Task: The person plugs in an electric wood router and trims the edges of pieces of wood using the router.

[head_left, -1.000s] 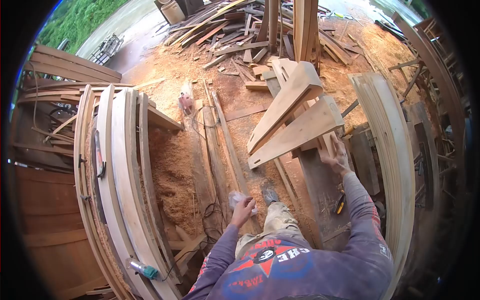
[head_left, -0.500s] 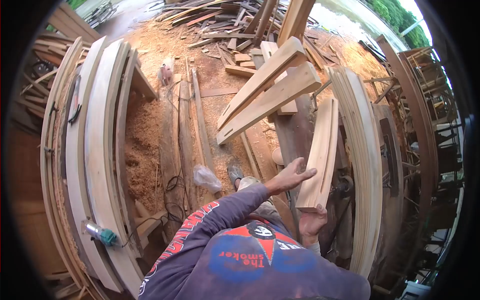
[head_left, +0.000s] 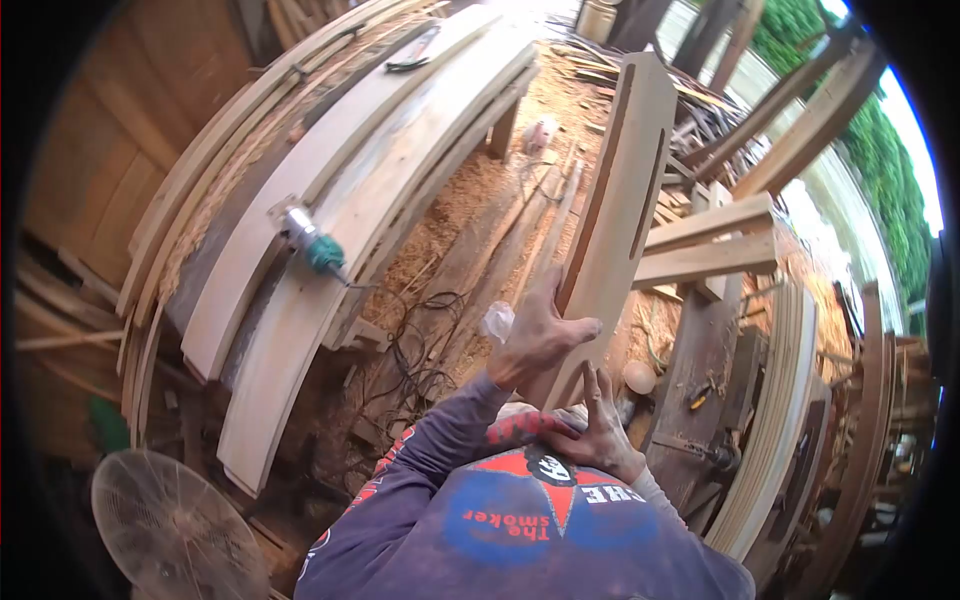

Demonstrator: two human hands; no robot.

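A long pale slotted timber (head_left: 622,200) stands tilted up in front of my chest, with narrow slots cut in its edges. My left hand (head_left: 540,340) grips its left side near the lower end, thumb lying across the face. At the bottom end my right hand (head_left: 605,435) cups the wood, fingers pointing up along it; part of that grip is hidden behind the timber. To the left, a green and silver power tool (head_left: 308,240) rests on long curved boards (head_left: 345,235).
Two slotted timbers (head_left: 715,245) lie at the right on a dark plank bench (head_left: 690,370), near a stack of curved boards (head_left: 775,420). A fan (head_left: 175,525) stands at lower left. Cables (head_left: 420,340) and shavings cover the floor.
The view has swung left, toward the curved boards and power tool. The slotted timber has come from the right side to in front of my body, and my left hand has closed on it.
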